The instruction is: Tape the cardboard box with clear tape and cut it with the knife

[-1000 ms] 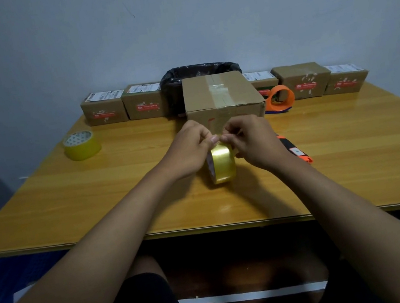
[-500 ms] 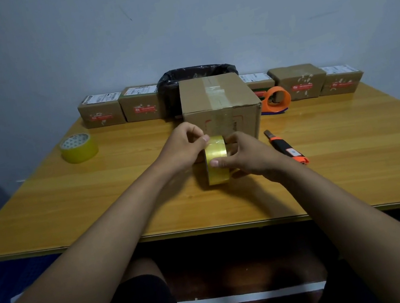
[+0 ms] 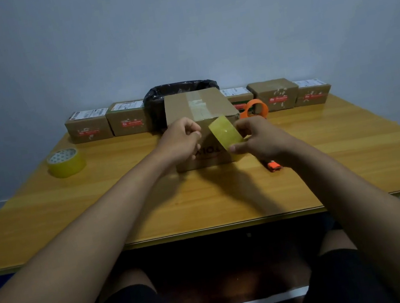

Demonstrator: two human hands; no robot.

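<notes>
A brown cardboard box stands at the middle of the table, old tape running across its top. In front of its near face my right hand holds a yellowish roll of clear tape, lifted and tilted. My left hand is just left of the roll with its fingertips pinched together; whether they hold the tape's free end is not discernible. The knife, black with an orange end, lies on the table under my right wrist, mostly hidden.
A second tape roll lies flat at the left. An orange tape dispenser sits right of the box. Several small labelled boxes and a black-lined bin line the back edge by the wall. The wooden table ends near my lap.
Both hands have risen from the table with the roll and moved toward the box's front face. The roll has tilted and my left hand has drawn slightly away to the left.
</notes>
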